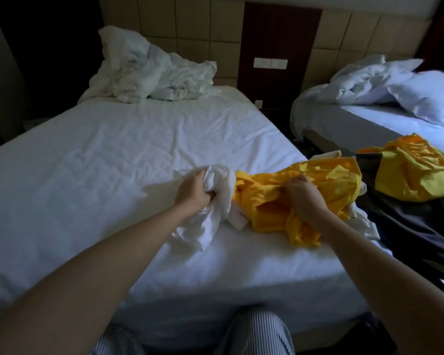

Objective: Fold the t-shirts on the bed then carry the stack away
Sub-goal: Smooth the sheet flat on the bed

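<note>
A wide bed with a wrinkled white fitted sheet [113,162] fills most of the view, with a heap of crumpled white bedding [149,73] at its head. A second white-sheeted bed [369,124] stands to the right across a narrow gap.

Near the first bed's right edge lies a crumpled bright yellow t-shirt [267,208], unfolded. Touching its left side is a bunched white t-shirt [205,226], also unfolded. Further right, a dark grey cloth [408,221] is spread out, and a second bundle of yellow fabric [415,172] sits on it.

The left hand [194,190] is clenched round a fistful of the white t-shirt, whose loose end trails below the wrist onto the sheet. The right hand [305,196] lies on top of the yellow t-shirt, fingers curled into its folds and grasping the fabric.
</note>
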The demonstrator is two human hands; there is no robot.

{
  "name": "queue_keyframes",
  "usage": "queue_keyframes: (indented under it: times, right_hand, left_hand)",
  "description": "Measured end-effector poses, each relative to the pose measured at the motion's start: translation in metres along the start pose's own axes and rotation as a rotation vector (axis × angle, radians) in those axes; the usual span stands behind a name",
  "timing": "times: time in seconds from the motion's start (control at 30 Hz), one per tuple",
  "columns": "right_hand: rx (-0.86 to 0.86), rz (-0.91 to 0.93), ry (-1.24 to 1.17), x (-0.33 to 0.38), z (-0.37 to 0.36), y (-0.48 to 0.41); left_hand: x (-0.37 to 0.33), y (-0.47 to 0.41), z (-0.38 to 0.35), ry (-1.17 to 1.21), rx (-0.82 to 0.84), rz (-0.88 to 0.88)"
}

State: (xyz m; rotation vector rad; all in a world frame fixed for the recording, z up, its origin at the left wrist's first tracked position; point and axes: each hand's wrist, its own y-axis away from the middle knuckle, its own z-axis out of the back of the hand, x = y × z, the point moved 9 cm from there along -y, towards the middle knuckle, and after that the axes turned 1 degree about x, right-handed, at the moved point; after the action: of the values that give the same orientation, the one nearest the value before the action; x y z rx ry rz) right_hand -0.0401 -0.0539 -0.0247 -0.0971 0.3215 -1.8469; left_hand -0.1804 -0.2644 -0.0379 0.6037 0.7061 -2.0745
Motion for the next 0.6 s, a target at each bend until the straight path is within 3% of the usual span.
queue_keyframes:
  times: [0.1, 0.13, 0.2, 0.27, 0.33, 0.4, 0.53, 0.6]
  right_hand:
    - [-0.129, -0.303, -0.003, -0.064, 0.036, 0.004]
    - [-0.162, -0.367, -0.009, -0.072, 0.047, 0.007]
    - [-0.156, -0.399, -0.091, -0.072, 0.051, 0.004]
    - [0.006, -0.37, -0.323, -0.058, 0.031, -0.001]
    - [0.225, -0.324, -0.352, -0.042, -0.005, 0.003]
    - [0.322, -0.256, -0.18, -0.033, -0.028, 0.007]
    - [0.313, -0.252, -0.046, -0.028, -0.034, 0.003]
    - [0.349, -0.292, 0.006, -0.036, -0.035, 0.005]
  left_hand:
    - [-0.05, -0.022, 0.006, 0.295, -0.237, 0.058]
    - [-0.071, -0.029, 0.0, 0.368, -0.233, 0.071]
    - [-0.109, -0.044, -0.029, 0.491, -0.079, 0.056]
    - [-0.132, -0.047, -0.063, 0.541, 0.17, -0.014]
    - [-0.131, -0.043, -0.078, 0.154, 0.282, -0.206]
    - [-0.107, -0.041, -0.08, -0.235, 0.307, -0.281]
    - [-0.075, -0.04, -0.038, -0.361, 0.192, -0.322]
    - [-0.059, -0.049, 0.005, -0.386, 0.05, -0.262]
